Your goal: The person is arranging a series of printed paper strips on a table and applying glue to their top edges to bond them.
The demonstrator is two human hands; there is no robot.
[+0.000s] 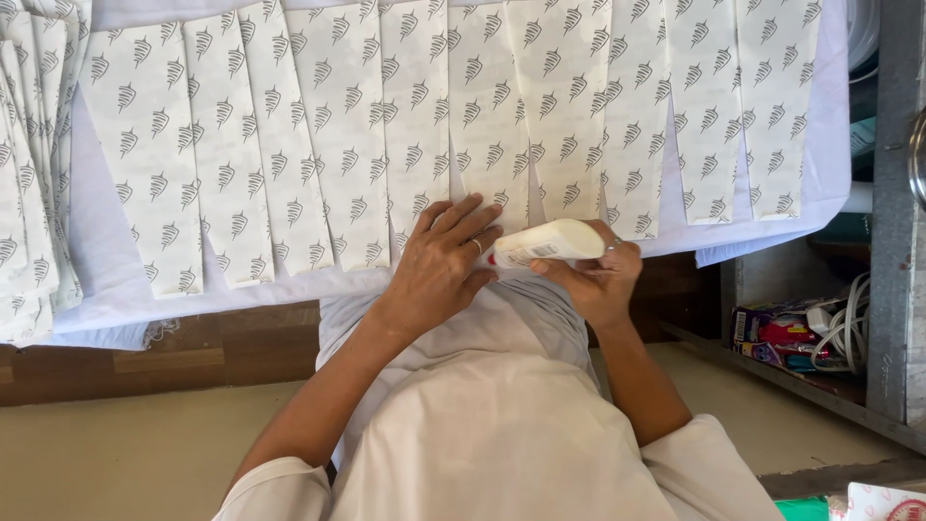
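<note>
1. The right hand [596, 280] is closed around a white plastic bottle [548, 241], gripping its thick end. The bottle lies almost level, with its capped end pointing toward the left hand.
2. The left hand [444, 262] lies flat with its fingers spread, holding nothing. Its fingertips [479, 224] press the lower edges of the paper sheets [338, 145] just ahead of it, and the bottle's tip sits right beside its ring finger.
3. The sheets are white with a repeated grey printed motif. They fan out in an overlapping row that runs far to the left of the left hand and past the right hand. They rest on a white cloth [106, 289] draped over the wooden table edge [193, 352], which lies close below both wrists.
4. I judge the bottle to be light and easy to squeeze. Its smooth skin could slip, so a hold around the broad middle, thumb opposite fingers, suits it best.
5. The sheets look thin and limp and likely to crease or slide over one another. Flat pressure near an edge steadies them better than pinching.
6. Well off to the right of the right hand, a metal shelf [892, 289] holds coiled white cables [844, 333] and small colourful packets [772, 338].
</note>
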